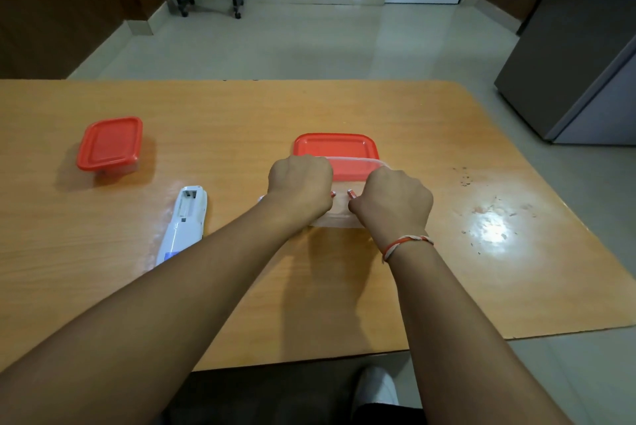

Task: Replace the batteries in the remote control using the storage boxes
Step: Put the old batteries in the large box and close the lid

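Two hands are seen over a clear storage box [339, 218] in the middle of the wooden worktop [344, 287]. The left hand [300, 183] is curled round a small battery, and only its red tip [332, 194] can be seen. The right hand [392, 201] is curled round another battery, whose red tip [351, 194] points at the first one. Both tips are held close together, just above the open box. The red lid [335, 147] of this box is laid flat on the worktop, just behind the box. The white remote control [184, 223] is laid on its face to the left of the hands, well apart from the box. Its back cover is off, and the battery slot [189, 201] at its far end looks bare. The long side of the remote runs away from the person, a little tilted to the right at the top. The left hand is the nearer one to it. A second storage box [108, 144], smaller and with its red lid shut, is set far off to the left. It cannot be told if these batteries are the old ones or the new ones. If they are new, they would need to be carried left to the slot, and each would need to be turned to lie along the remote.
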